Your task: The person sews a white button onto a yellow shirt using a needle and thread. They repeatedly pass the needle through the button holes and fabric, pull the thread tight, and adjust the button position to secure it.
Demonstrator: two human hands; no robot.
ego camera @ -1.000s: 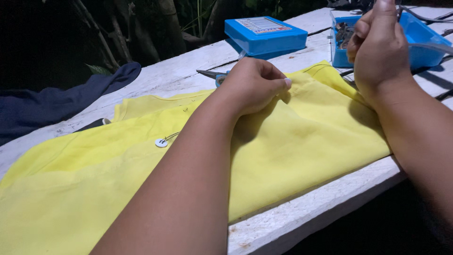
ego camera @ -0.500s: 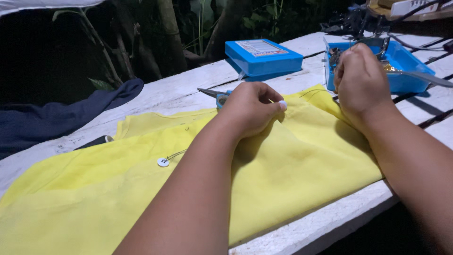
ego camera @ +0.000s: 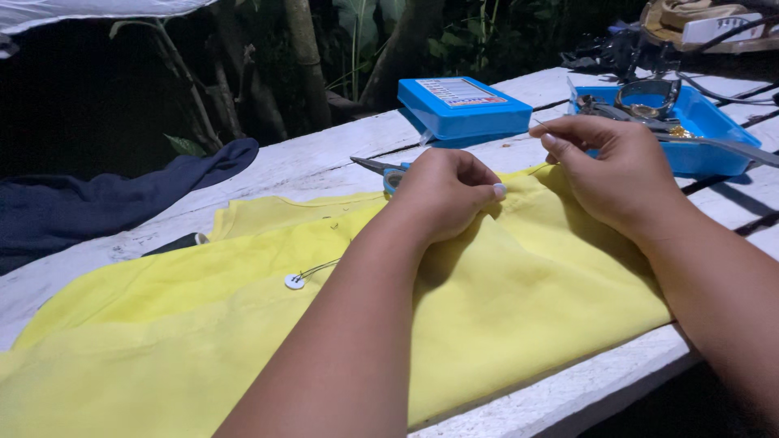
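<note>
A yellow cloth lies spread over a white plank table. My left hand rests as a loose fist on the cloth's far edge, pinching the fabric. Just right of it, my right hand hovers over the cloth with a thin needle pinched between thumb and forefinger. A small white button with a dark thread lies on the cloth left of my left forearm. Blue-handled scissors lie on the table behind my left hand, partly hidden.
A closed blue box stands at the back. An open blue tray with metal tools sits at the right. Dark blue cloth lies at the left, with a dark thread spool nearby. The table's near edge runs lower right.
My right hand has come down from the blue tray toward the cloth, now beside my left hand, with the needle showing. The left hand has stayed on the cloth.
</note>
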